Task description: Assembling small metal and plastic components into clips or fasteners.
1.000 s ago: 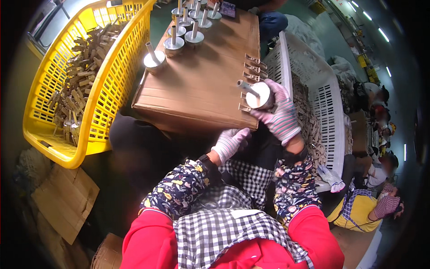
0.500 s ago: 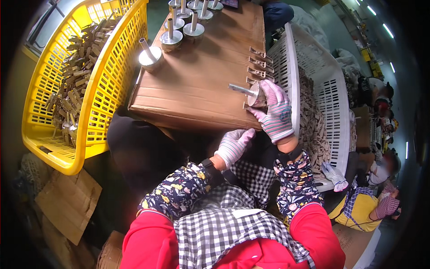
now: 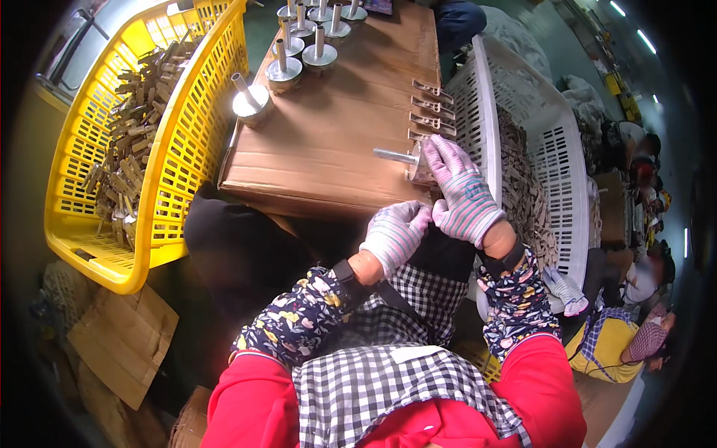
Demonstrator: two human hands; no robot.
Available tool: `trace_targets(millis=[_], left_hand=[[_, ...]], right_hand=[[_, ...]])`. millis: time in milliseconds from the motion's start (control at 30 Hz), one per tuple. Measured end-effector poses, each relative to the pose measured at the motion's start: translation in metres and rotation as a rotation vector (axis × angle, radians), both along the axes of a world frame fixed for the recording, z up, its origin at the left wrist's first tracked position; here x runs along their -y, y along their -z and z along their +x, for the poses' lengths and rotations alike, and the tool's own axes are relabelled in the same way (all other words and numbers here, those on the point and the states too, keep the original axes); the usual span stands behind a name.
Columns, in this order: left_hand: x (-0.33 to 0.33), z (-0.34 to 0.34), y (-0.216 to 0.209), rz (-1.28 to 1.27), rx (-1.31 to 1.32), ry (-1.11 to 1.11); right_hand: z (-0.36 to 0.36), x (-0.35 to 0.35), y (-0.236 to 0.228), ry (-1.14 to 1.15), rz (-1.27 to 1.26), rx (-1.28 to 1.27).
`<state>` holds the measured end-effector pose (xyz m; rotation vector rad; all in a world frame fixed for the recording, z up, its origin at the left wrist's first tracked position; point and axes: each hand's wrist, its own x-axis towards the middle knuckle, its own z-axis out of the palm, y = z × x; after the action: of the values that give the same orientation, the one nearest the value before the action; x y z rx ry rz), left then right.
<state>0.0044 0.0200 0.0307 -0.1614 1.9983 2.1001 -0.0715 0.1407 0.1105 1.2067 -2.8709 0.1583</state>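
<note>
My right hand [image 3: 463, 185], in a striped glove, lies with its fingers over a round metal block with a rod handle [image 3: 420, 160]. The block rests on its side at the cardboard box's right front, its rod pointing left. My right thumb reaches down towards my left hand [image 3: 396, 233]. That gloved hand is closed, finger and thumb pinched together just off the box's front edge. Whatever is in the pinch is too small to make out. Beyond the block, several small metal-and-wood clips [image 3: 431, 106] lie in a row along the box's right edge.
Several upright rod-handled metal blocks [image 3: 284, 69] stand on the far left of the cardboard box [image 3: 328, 160]. A yellow basket [image 3: 190, 142] of wooden-looking pieces is at left. At right, a white basket [image 3: 562, 179] holds similar pieces; a loose glove [image 3: 565, 291] hangs by it. People sit farther right.
My right thumb has come off the block and down towards my left hand. The block has tipped lower onto its side. My left hand has risen slightly, its fingers still pinched.
</note>
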Motion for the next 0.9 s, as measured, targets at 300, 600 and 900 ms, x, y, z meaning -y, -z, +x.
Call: trace_targets(millis=[300,600,900], left_hand=[[0.006,-0.025,-0.026,-0.001,0.101,0.027],[0.03,-0.035,-0.076,-0.295,-0.091,0.153],[0.086,-0.058,-0.07,-0.877,-0.812,0.142]], right_hand=[[-0.004,-0.011,0.032,-0.062,-0.087,-0.208],[-0.017,-0.012,0.042,-0.102,-0.317,-0.237],[-0.02,-0.005,0.031,-0.099,-0.404,-0.142]])
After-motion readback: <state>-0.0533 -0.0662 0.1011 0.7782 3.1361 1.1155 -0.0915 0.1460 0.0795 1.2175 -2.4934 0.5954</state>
